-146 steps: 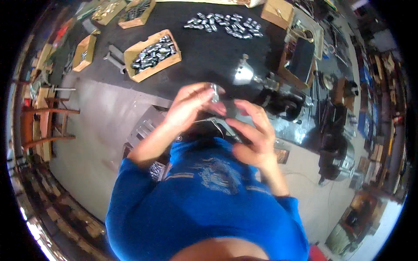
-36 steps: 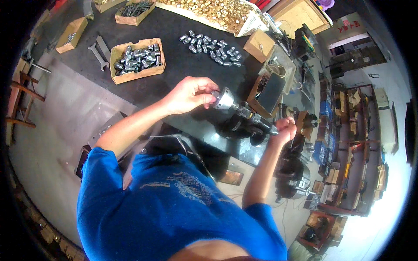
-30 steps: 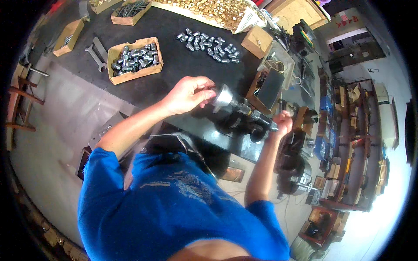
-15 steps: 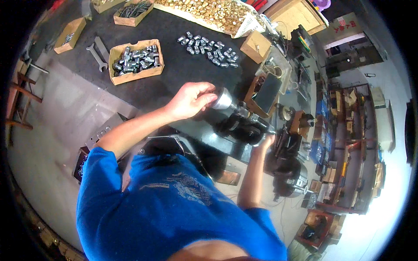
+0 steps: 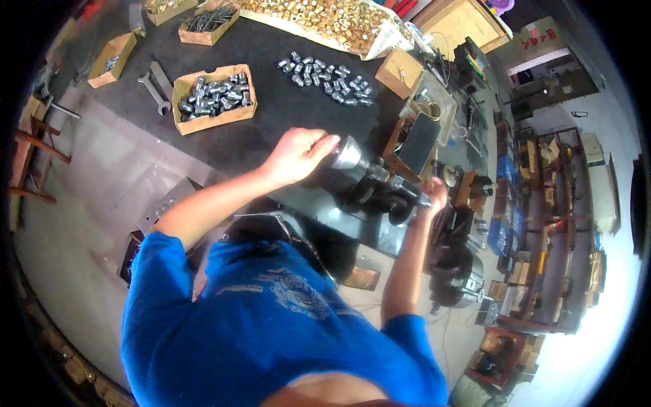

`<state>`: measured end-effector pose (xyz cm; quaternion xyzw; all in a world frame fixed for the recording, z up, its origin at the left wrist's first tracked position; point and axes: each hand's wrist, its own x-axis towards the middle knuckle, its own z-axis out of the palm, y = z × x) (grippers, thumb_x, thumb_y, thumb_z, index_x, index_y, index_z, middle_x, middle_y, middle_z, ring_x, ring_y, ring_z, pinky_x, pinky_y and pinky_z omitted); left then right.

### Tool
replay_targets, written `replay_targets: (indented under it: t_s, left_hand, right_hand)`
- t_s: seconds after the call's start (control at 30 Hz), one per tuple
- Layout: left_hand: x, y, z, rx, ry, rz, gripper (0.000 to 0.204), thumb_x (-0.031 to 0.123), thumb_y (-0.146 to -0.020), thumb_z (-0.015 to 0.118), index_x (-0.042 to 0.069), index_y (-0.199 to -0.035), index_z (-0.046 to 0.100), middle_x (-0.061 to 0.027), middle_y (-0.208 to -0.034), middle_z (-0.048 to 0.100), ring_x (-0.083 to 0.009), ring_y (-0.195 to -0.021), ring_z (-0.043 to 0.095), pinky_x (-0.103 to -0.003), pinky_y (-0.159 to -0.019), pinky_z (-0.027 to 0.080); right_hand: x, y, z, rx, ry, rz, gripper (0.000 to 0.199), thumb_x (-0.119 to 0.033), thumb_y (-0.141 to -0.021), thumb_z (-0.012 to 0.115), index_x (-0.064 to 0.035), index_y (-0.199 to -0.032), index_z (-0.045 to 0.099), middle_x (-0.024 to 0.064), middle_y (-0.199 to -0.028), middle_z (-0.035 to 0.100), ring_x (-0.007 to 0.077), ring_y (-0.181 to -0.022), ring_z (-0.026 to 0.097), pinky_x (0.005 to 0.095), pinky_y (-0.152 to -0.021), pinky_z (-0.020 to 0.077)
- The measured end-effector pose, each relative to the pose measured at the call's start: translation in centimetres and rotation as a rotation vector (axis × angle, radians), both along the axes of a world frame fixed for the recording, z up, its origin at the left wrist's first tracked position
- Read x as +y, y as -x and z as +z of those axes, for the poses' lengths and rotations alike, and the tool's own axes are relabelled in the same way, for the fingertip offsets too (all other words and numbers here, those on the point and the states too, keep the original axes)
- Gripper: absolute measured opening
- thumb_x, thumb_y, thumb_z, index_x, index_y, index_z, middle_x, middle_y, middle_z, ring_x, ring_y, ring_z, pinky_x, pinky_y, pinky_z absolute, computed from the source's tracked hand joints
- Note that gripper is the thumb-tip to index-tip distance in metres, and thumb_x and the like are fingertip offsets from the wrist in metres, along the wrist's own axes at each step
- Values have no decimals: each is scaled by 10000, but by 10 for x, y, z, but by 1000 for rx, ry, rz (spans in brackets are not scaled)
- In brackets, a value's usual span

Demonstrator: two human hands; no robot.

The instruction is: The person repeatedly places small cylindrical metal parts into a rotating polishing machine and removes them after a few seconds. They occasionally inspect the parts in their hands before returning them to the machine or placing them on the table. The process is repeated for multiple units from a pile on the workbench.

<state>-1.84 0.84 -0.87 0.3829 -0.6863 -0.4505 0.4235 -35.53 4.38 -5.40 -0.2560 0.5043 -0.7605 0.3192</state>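
Observation:
A dark bench machine (image 5: 383, 178) with a silver cone-shaped chuck (image 5: 348, 154) at its left end stands in front of me. My left hand (image 5: 298, 156) is closed at the chuck's left face, thumb and fingers drawn together; whatever they pinch is hidden. At the machine's right end, beside its pale metal tip, my right hand (image 5: 436, 194) is raised with the fingers curled in. What it grips cannot be made out. Beyond my left hand, an open cardboard box (image 5: 178, 108) holds several shiny metal fittings, and loose metal fittings (image 5: 327, 77) lie on the dark bench top (image 5: 268, 112).
Brass nuts (image 5: 319, 24) are heaped on a white sack at the back. A wrench (image 5: 156, 95) lies left of the fittings box. Small cardboard boxes (image 5: 112, 60) stand along the far left. Another box (image 5: 400, 73) and a dark flat panel (image 5: 416, 144) are behind the machine. Shelves (image 5: 549, 230) line the right.
My right hand has moved up and slightly right, from below the machine's right end to beside it. My left hand stays at the chuck, with the thumb shifted slightly.

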Motion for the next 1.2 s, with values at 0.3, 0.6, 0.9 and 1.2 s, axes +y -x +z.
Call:
replay_targets:
  t_s: [0.3,0.6,0.9,1.2]
  left_hand:
    - [2,-8,9,63,-156,-80,391,332,-895,432,18,-673,501,-19,-515,463,-66,-390,450,-216,-367,342]
    - [-2,-11,6,219,-247,-152,316,279,-882,475,-5,-758,537,-30,-567,509,-80,-447,494,-206,-430,391]
    - [28,-46,23,409,-157,-70,234,157,-884,455,-61,-950,510,-94,-653,552,-164,-596,566,-264,-576,465]
    - [97,-17,35,476,-72,-161,219,-3,-830,505,-45,-1043,477,-116,-913,594,-156,-838,588,-245,-711,467]
  right_hand:
    - [80,-42,62,-111,381,27,168,-165,-829,417,-47,-758,512,-27,-506,312,60,-403,198,212,-355,156]
    - [97,-30,-31,-239,15,-137,160,-184,-810,464,-56,-769,551,-40,-545,334,61,-449,251,208,-390,190]
    - [124,-69,38,799,72,-141,271,-5,-648,416,51,-848,591,142,-849,564,228,-819,531,314,-778,424]
    - [106,-203,97,1128,338,495,435,-190,-520,600,-26,-922,622,257,-1213,399,397,-1085,441,428,-869,389]
